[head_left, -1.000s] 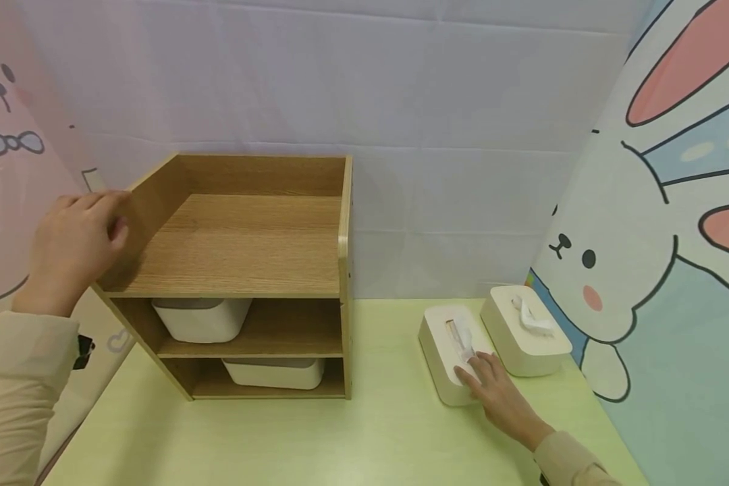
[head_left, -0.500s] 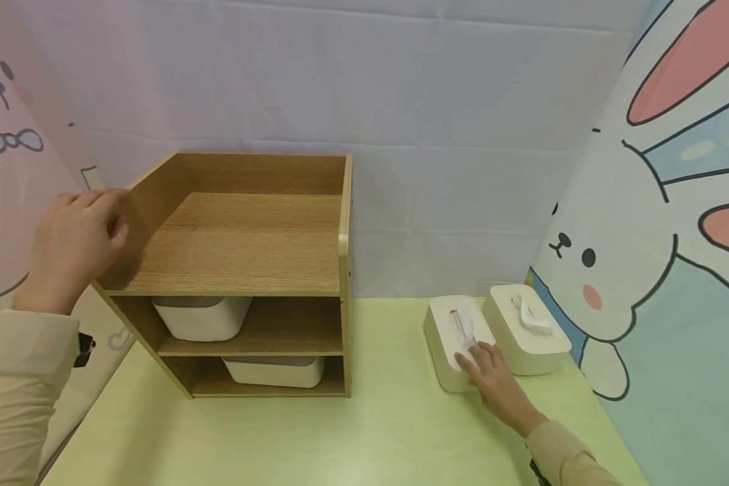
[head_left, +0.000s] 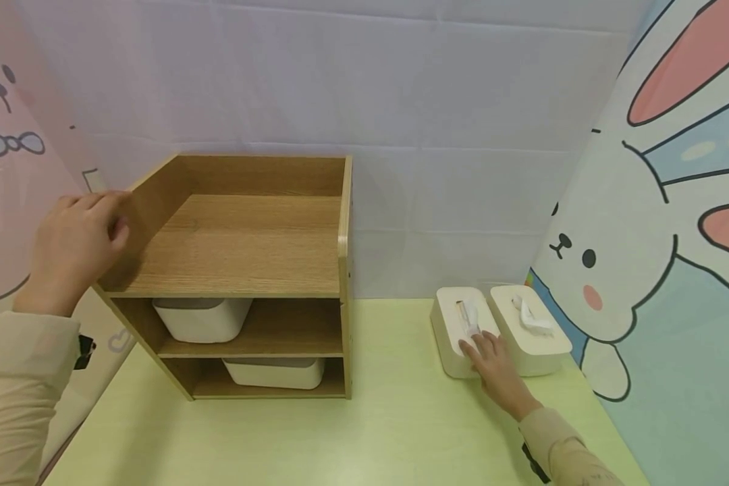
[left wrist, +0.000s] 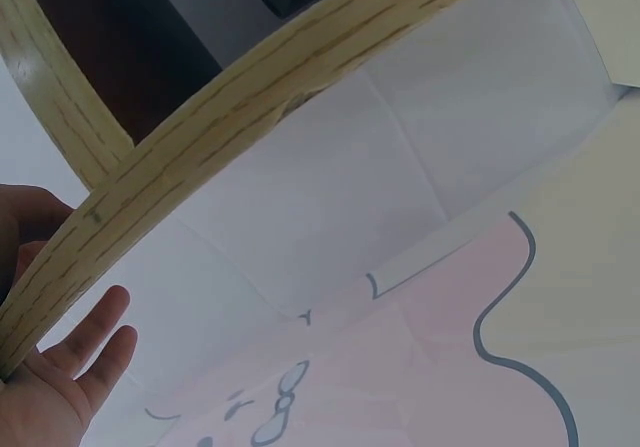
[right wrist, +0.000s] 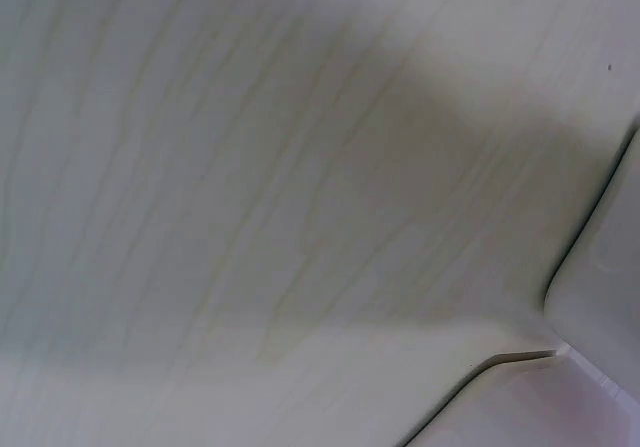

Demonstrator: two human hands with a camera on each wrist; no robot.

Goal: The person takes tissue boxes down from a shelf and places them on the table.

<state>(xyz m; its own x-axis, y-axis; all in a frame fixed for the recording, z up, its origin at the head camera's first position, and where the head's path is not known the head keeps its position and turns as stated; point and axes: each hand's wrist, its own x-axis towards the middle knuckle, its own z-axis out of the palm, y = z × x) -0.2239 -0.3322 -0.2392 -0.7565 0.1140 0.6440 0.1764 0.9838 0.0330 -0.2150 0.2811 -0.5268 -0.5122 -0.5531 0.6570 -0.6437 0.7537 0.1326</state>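
My left hand (head_left: 77,251) holds the left side panel of a wooden shelf (head_left: 249,244). In the left wrist view, the panel edge (left wrist: 200,132) passes between the thumb and fingers of that hand (left wrist: 45,402). At the right, my right hand (head_left: 495,370) rests on the near end of a white tissue box (head_left: 448,317), its fingers beside the tissue (head_left: 470,316) in the slot. A second white tissue box (head_left: 531,334) stands close alongside to the right. The right wrist view shows two box edges (right wrist: 600,227) at its lower right; the hand is out of that view.
A white bin (head_left: 209,322) sits on the shelf's middle level at the left, and another bin (head_left: 276,372) on the bottom level. All stand on a light wood-grain table (head_left: 364,439). A white cloth (head_left: 437,135) hangs behind, and a rabbit-print panel (head_left: 613,270) borders the right.
The tissue box under my right hand has slid away from me and slightly right, closer to the second one. The right hand moved along with it; the left hand stayed put.
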